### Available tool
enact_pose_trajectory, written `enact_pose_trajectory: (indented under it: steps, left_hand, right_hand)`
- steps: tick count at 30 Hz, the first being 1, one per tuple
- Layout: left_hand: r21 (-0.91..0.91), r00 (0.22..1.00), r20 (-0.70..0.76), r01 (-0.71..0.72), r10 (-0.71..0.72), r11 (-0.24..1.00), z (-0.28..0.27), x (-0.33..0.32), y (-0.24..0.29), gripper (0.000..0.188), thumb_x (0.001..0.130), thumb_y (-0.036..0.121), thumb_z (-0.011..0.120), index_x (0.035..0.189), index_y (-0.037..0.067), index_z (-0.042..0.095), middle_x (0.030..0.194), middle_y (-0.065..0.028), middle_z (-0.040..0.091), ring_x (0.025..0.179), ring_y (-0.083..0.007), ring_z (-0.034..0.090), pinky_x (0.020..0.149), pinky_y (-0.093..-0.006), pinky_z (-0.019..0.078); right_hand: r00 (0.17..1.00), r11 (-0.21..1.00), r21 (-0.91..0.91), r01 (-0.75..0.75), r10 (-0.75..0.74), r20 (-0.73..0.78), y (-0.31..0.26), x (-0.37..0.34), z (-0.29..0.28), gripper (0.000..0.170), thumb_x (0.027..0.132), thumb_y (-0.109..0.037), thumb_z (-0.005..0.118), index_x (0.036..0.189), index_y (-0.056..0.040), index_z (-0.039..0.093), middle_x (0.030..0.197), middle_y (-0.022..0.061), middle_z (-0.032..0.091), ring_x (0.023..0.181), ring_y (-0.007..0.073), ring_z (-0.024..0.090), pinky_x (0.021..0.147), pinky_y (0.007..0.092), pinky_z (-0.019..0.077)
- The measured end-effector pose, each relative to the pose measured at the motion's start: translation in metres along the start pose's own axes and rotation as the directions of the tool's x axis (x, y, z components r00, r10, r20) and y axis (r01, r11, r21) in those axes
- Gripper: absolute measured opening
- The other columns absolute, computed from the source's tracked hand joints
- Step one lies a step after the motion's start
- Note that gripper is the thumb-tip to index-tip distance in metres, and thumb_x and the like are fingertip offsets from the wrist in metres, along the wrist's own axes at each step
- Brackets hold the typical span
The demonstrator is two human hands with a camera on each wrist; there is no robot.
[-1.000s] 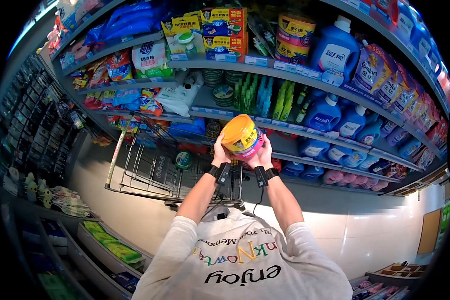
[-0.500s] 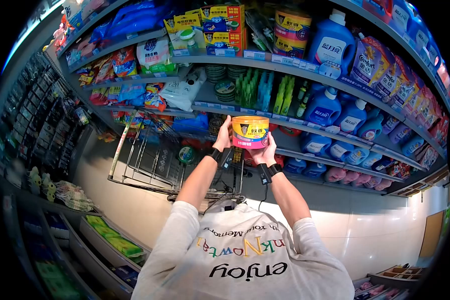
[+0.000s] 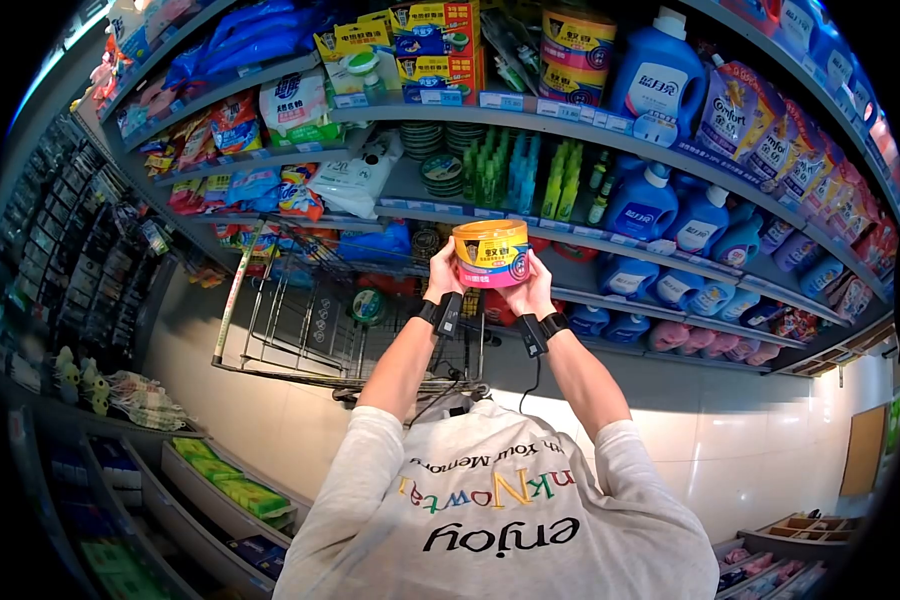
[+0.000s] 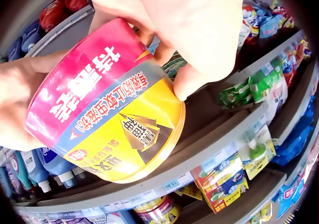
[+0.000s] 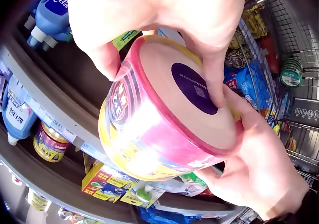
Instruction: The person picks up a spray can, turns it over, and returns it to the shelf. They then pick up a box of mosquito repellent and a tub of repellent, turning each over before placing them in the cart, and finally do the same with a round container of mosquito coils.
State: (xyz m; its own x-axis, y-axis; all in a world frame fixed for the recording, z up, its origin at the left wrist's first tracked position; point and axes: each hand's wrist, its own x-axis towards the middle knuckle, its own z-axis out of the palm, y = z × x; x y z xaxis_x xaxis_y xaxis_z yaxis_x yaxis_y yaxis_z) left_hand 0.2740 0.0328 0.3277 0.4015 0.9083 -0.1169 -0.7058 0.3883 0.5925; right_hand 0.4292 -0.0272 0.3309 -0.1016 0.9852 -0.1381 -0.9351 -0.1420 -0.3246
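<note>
A round tub with an orange lid, yellow and pink sides, is held up before the chest between both hands. The left hand grips its left side in the head view, while the right hand holds its lower right side. In the left wrist view the printed side of the tub shows, with the left hand across its edge. The right wrist view shows the tub's pale base with a dark round label; fingers of the right hand curl over the rim and touch the base.
Behind the tub stand curved shelves with similar stacked tubs, yellow and red boxes, green bottles and blue detergent bottles. A wire shopping cart stands at the left, holding a green round item.
The tub has gone from tilted, lid toward the head camera, to nearly upright with its printed side showing. Both hands have shifted with it and still hold it.
</note>
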Motion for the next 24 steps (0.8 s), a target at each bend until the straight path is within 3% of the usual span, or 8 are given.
enact_pose_trajectory:
  steps: [8,10,24]
  left_hand:
    - [0.034,0.988,-0.135,-0.066,0.07,0.997,-0.019,0.008,0.005,0.029,0.09,0.029,0.051,0.106,0.006,0.058,0.103,-0.0062,0.062,0.095,-0.0162,0.058,0.083,-0.0297,0.0451]
    - [0.087,0.986,-0.154,-0.054,0.067,0.995,-0.021,0.004,0.008,0.033,0.089,0.033,0.053,0.107,0.007,0.058,0.107,-0.0059,0.06,0.097,-0.0184,0.056,0.087,-0.0319,0.0428]
    - [0.066,0.984,-0.167,-0.047,0.058,0.997,-0.038,0.003,0.008,0.036,0.09,0.035,0.05,0.112,0.007,0.056,0.115,-0.0075,0.056,0.106,-0.0192,0.051,0.092,-0.033,0.0387]
  right_hand:
    - [1.0,0.996,0.093,-0.007,0.004,0.03,0.007,0.014,-0.015,0.035,0.084,-0.025,0.043,0.108,-0.0006,0.053,0.113,0.0142,0.057,0.105,0.028,0.053,0.094,0.0435,0.0406]
    - [0.999,0.998,0.069,-0.012,0.015,-0.047,0.01,0.014,-0.012,0.035,0.081,-0.023,0.042,0.103,0.0007,0.055,0.106,0.0137,0.06,0.099,0.0274,0.056,0.091,0.0418,0.0424]
    - [0.996,0.997,0.064,-0.052,0.056,-0.069,0.018,0.022,-0.016,0.032,0.081,-0.022,0.043,0.098,0.002,0.055,0.104,0.0151,0.06,0.098,0.0273,0.057,0.092,0.0412,0.0425]
